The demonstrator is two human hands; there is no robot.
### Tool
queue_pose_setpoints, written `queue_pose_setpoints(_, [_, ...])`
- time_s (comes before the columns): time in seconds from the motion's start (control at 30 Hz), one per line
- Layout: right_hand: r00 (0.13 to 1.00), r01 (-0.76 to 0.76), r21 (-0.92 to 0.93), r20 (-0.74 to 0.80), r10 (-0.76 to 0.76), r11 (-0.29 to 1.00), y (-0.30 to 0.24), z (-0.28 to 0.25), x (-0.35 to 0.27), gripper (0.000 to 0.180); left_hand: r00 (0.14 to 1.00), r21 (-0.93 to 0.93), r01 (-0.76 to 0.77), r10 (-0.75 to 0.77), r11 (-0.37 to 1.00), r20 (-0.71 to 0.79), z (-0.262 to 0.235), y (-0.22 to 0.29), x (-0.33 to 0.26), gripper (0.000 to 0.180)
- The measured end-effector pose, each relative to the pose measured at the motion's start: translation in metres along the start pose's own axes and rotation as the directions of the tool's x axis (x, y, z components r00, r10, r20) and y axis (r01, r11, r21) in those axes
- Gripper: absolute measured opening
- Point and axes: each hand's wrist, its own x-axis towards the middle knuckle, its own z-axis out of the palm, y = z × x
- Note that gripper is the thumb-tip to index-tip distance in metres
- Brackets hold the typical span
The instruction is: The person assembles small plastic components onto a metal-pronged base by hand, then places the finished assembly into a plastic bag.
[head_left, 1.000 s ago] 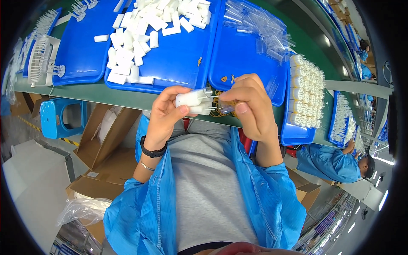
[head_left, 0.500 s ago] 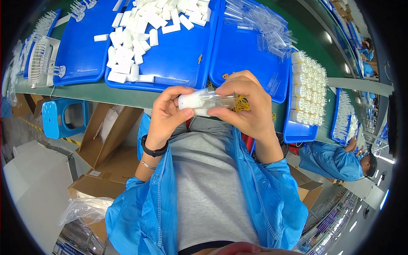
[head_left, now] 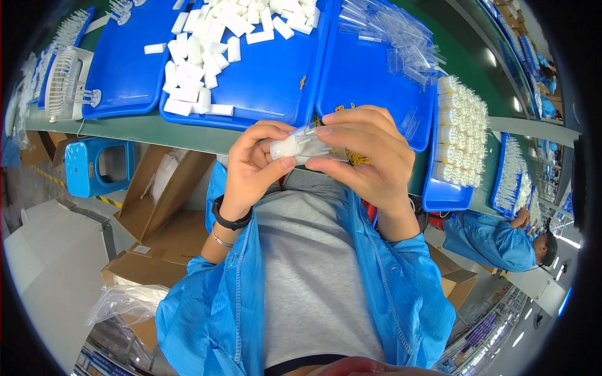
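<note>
My left hand (head_left: pixel 254 166) pinches a small white plastic piece (head_left: pixel 290 146) between thumb and fingers, just in front of the green bench edge. My right hand (head_left: pixel 367 153) holds a clear plastic sleeve (head_left: pixel 316 143) that covers the white piece's right end. Both hands meet over my grey shirt. Behind them lies a blue tray (head_left: pixel 269 94) with several loose white pieces (head_left: pixel 207 56), and a second blue tray (head_left: pixel 370 75) with clear sleeves (head_left: pixel 401 44).
A stack of finished white pieces (head_left: pixel 461 131) fills a blue tray at the right. A small white fan (head_left: pixel 63 84) stands on the left of the bench. Cardboard boxes (head_left: pixel 153 207) and a blue stool (head_left: pixel 100 168) sit below. Another person in a blue coat (head_left: pixel 501 241) works at the right.
The hands have drawn closer together and lower. The clear sleeve has slid further over the white piece.
</note>
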Motion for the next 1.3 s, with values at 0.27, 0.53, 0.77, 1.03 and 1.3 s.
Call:
queue_pose_setpoints(0.27, [1.000,-0.013,0.010,0.009,0.013,1.000,0.004,0.000,-0.005,0.036,1.000,-0.003,0.014,-0.014,1.000,0.026,-0.002,-0.001,0.001,0.029])
queue_pose_setpoints(0.53, [0.998,-0.060,0.155,-0.004,0.061,0.986,0.009,0.004,-0.008,0.034,1.000,0.020,0.011,-0.011,1.000,0.022,-0.001,0.000,0.001,0.032])
queue_pose_setpoints(0.77, [0.998,-0.059,0.166,-0.025,0.064,0.984,0.002,0.005,-0.009,0.033,0.999,0.123,-0.042,0.042,0.992,0.001,0.001,0.001,0.000,0.029])
queue_pose_setpoints(1.03, [0.997,-0.081,0.108,0.013,0.080,0.991,-0.002,-0.001,-0.005,0.034,0.998,0.163,-0.061,0.059,0.985,0.018,0.001,0.003,-0.001,0.027])
queue_pose_setpoints(1.3, [0.967,-0.254,0.329,0.069,0.245,0.909,-0.002,0.002,-0.014,0.034,0.998,0.088,-0.064,0.062,0.994,0.020,0.001,0.000,-0.001,0.027])
